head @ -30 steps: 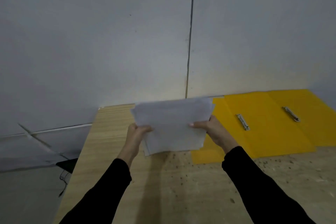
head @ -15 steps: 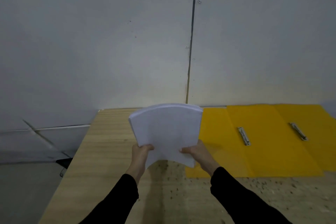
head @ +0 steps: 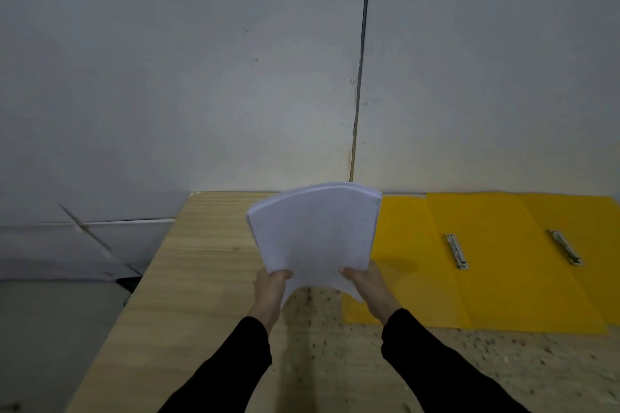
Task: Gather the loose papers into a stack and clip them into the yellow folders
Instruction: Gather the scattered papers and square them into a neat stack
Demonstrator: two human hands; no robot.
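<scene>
Gathering looks done from where I stand: all the paper I can see is in one bundle, the stack of papers [head: 313, 231], held up in the air over the table [head: 201, 278] and just left of the yellow folders [head: 503, 295]. Clipping has not begun, I'd say. The folders lie open and flat against the wall [head: 167, 77], overlapping one another, with the left fastener [head: 456, 251] and the right fastener [head: 566, 246] both bare, nothing under them. What is left, as I judge it, is to square the sheets, carry them across and fix them under a fastener. The left hand [head: 270, 288] grips the stack's lower left corner, thumb over the front sheet and fingers curled behind; the right hand [head: 369, 288] pinches the lower right corner the same way. The stack stands nearly upright and leans away from the person. It is plain white and fairly thick, its top edge bowed in a curve and its bottom edge arched up between the two hands. At the top right corner the sheets are slightly stepped, not quite flush.
</scene>
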